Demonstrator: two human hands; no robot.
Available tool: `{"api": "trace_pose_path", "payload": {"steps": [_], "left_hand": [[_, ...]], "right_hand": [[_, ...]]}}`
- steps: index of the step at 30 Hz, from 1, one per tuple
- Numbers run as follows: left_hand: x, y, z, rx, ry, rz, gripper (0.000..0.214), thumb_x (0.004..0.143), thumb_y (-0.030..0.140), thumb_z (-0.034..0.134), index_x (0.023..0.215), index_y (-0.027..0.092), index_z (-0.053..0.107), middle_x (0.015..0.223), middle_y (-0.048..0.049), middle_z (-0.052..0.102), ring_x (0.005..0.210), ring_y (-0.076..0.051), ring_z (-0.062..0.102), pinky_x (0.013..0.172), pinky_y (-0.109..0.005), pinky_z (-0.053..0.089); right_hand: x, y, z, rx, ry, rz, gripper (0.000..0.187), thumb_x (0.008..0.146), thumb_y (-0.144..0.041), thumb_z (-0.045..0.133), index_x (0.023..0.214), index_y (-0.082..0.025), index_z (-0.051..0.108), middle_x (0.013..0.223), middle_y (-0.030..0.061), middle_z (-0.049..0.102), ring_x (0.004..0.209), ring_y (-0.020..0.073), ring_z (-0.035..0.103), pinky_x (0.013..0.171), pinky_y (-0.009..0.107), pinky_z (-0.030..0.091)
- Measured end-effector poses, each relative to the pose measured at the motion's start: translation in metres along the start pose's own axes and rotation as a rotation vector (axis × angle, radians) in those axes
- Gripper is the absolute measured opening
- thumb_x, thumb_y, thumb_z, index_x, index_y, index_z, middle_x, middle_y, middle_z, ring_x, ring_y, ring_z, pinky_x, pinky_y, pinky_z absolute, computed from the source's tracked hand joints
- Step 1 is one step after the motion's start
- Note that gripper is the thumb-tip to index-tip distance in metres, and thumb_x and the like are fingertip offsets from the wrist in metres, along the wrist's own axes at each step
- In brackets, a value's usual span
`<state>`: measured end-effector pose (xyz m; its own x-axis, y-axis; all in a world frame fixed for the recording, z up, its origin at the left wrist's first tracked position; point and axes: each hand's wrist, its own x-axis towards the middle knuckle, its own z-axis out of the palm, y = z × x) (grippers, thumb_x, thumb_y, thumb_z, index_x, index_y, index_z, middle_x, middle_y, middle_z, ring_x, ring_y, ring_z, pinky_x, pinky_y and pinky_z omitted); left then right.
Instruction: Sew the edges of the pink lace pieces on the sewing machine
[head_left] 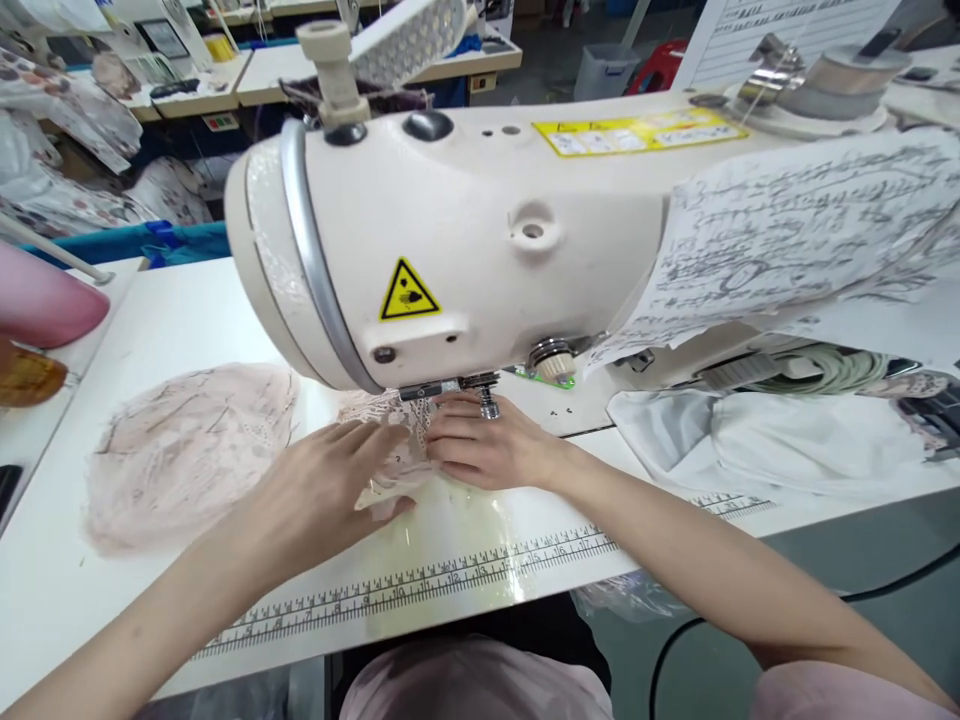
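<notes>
A cream sewing machine (465, 230) fills the middle of the view, its head over a white table (172, 320). Under the presser foot (489, 396) lies a small piece of pale pink lace (390, 470). My left hand (322, 495) rests on the lace from the left, fingers laid flat and pressing it down. My right hand (484, 445) sits just in front of the foot with its fingers curled, pinching the lace edge. The needle itself is hidden behind the machine head.
A pile of pink lace pieces (187, 450) lies at the left of the table. A printed ruler strip (450, 580) runs along the front edge. White cloth (750, 440) and a patterned paper sheet (810, 230) lie at the right. Other workbenches stand behind.
</notes>
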<state>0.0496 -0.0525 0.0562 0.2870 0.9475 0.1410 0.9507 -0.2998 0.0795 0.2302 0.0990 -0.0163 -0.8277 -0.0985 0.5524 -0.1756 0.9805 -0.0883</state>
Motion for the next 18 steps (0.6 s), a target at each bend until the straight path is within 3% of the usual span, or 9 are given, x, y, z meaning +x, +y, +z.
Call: {"api": "trace_pose_path", "payload": {"steps": [3,5,10,12,15,18], "left_hand": [[0.014,-0.007,0.018,0.137,0.024,0.130,0.024,0.083,0.003,0.046,0.096,0.018,0.060,0.075,-0.0004,0.064,0.065,-0.017,0.061,0.060,-0.030,0.044],[0.018,-0.008,0.026,0.197,0.092,0.159,0.030,0.077,-0.004,0.043,0.085,0.019,0.061,0.066,0.0018,0.060,0.058,-0.015,0.057,0.057,-0.030,0.039],[0.015,-0.007,0.030,0.234,0.189,0.142,0.033,0.075,-0.005,0.043,0.084,0.020,0.062,0.064,0.0032,0.061,0.058,-0.013,0.056,0.062,-0.031,0.036],[0.012,-0.007,0.031,0.250,0.190,0.137,0.032,0.076,-0.004,0.043,0.083,0.021,0.062,0.065,0.0037,0.061,0.058,-0.013,0.056,0.065,-0.032,0.037],[0.008,-0.007,0.034,0.266,0.194,0.121,0.029,0.078,-0.003,0.045,0.083,0.021,0.062,0.070,0.0030,0.065,0.063,-0.014,0.059,0.071,-0.035,0.040],[0.005,-0.008,0.041,0.239,0.226,0.107,0.026,0.081,0.001,0.048,0.089,0.020,0.064,0.090,-0.0012,0.072,0.083,-0.020,0.065,0.082,-0.041,0.042]], "right_hand": [[0.001,0.000,-0.003,-0.018,-0.016,0.006,0.021,0.097,-0.023,0.047,0.085,-0.022,0.063,0.091,-0.0039,0.069,0.082,0.0107,0.057,0.073,0.028,0.041],[0.000,0.000,-0.004,-0.034,-0.028,0.056,0.019,0.097,-0.026,0.046,0.092,-0.022,0.064,0.097,-0.0012,0.069,0.086,0.0124,0.057,0.068,0.027,0.040],[0.000,-0.003,-0.003,-0.122,-0.054,0.214,0.026,0.094,-0.033,0.050,0.113,-0.021,0.061,0.105,0.0037,0.069,0.079,0.0142,0.058,0.052,0.027,0.034],[0.000,-0.003,-0.002,-0.187,-0.078,0.191,0.020,0.092,-0.022,0.049,0.106,-0.024,0.064,0.109,0.0004,0.069,0.072,0.0115,0.057,0.049,0.026,0.033],[-0.001,-0.003,0.003,-0.260,-0.076,0.126,0.030,0.088,-0.004,0.044,0.088,-0.024,0.065,0.106,-0.0045,0.069,0.064,0.0078,0.052,0.046,0.025,0.032],[-0.003,-0.002,0.008,-0.156,-0.045,0.157,0.032,0.087,-0.002,0.045,0.086,-0.025,0.066,0.096,-0.0043,0.069,0.067,0.0078,0.053,0.051,0.024,0.037]]}}
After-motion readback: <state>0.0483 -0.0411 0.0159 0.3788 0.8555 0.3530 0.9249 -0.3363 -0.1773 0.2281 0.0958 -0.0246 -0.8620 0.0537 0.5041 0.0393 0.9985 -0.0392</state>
